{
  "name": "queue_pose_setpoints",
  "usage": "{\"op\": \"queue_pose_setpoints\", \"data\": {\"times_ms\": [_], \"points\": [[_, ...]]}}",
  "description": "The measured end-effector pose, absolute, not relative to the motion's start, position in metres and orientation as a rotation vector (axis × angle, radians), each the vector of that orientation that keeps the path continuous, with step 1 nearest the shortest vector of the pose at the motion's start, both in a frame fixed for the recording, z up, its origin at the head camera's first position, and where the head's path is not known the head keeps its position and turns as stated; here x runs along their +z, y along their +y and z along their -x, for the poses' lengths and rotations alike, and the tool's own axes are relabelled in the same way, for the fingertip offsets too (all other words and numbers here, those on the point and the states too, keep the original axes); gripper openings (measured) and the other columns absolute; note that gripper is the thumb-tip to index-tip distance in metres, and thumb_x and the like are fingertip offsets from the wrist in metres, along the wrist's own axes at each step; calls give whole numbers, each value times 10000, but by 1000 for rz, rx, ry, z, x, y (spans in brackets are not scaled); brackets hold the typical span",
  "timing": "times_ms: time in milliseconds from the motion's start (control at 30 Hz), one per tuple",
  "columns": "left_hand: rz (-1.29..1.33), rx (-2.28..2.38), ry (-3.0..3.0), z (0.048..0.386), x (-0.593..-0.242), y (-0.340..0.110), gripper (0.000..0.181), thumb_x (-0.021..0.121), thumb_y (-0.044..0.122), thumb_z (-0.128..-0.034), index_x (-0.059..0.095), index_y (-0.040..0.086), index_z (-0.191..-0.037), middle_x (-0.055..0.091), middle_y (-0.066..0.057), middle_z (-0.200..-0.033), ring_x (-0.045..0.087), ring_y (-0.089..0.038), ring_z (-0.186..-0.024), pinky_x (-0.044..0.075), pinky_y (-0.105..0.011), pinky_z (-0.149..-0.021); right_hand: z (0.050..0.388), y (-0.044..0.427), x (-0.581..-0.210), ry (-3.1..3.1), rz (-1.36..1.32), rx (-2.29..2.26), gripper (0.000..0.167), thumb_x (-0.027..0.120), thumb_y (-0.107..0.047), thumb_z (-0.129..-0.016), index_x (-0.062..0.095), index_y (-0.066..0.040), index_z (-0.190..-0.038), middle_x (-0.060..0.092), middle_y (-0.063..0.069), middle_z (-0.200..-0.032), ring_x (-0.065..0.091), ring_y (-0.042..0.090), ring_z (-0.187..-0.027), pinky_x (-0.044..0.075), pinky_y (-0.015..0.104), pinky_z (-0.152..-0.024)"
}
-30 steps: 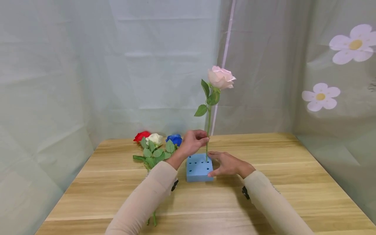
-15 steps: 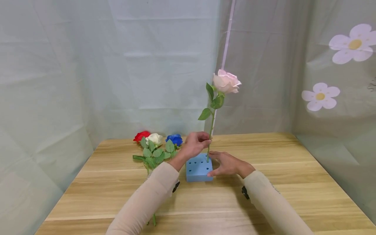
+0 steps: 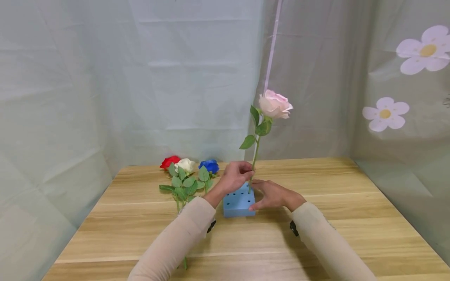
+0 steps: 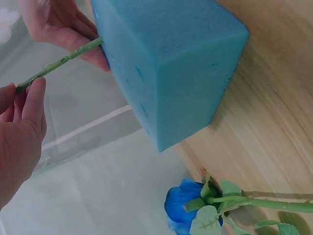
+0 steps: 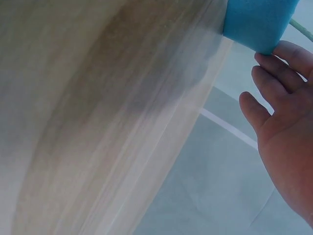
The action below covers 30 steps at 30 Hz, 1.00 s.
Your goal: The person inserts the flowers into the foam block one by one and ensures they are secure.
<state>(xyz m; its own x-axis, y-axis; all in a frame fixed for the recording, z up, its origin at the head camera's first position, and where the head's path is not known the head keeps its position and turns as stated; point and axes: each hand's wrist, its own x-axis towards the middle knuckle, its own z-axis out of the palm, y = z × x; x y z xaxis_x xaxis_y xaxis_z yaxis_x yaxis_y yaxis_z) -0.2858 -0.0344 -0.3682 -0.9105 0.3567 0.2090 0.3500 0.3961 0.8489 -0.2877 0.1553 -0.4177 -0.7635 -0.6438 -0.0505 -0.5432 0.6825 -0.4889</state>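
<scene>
A pink rose (image 3: 275,104) stands nearly upright, leaning slightly right, its green stem (image 4: 61,62) set in a hole near the right side of a blue foam block (image 3: 239,210). My left hand (image 3: 232,179) pinches that stem between thumb and fingers a little above the block. At the block's right side, my right hand (image 3: 274,196) holds it, thumb at the front corner and fingers towards the back. The right wrist view shows fingertips (image 5: 282,49) against the block's edge; the thumb is hidden there. Several holes dot the block's top, partly covered by my left hand.
Left of the block lie a red rose (image 3: 170,162), a white rose (image 3: 185,166) and a blue rose (image 3: 209,166) on the wooden table (image 3: 316,242). My left sleeve covers part of their stems. Cloth curtains (image 3: 193,78) surround the table's back and sides.
The pink rose has sunk lower and tilted to the right, its bloom shifting right and down. My left hand has moved slightly down with the stem. My right hand stays at the block.
</scene>
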Motion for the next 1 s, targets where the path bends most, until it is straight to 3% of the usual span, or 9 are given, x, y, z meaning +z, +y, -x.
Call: {"op": "queue_pose_setpoints", "data": {"times_ms": [300,767,1000], "points": [[-639,1606,2606,284,-372,-33,108,636,70,-978,683,-8,-1035,688,-80,-944,627,-165,-838,557,-260,-715,289,156,-419,2680,968,-699,920,807,-528,-794,477,27,-1450,394,237,-1522,397,365,-1393,355,491,-1134],[-652,1522,2675,284,-373,-30,135,667,80,-959,698,9,-1069,695,-65,-969,643,-195,-916,560,-306,-801,289,157,-421,2652,1030,-721,912,792,-527,-812,454,4,-1473,347,183,-1563,369,336,-1412,358,489,-1132],[-690,1529,2665,284,-374,-26,141,674,52,-947,707,5,-1076,707,-69,-957,646,-158,-866,558,-254,-743,290,157,-420,2621,1034,-737,934,785,-516,-825,412,26,-1488,350,183,-1557,344,323,-1427,333,485,-1148]]}}
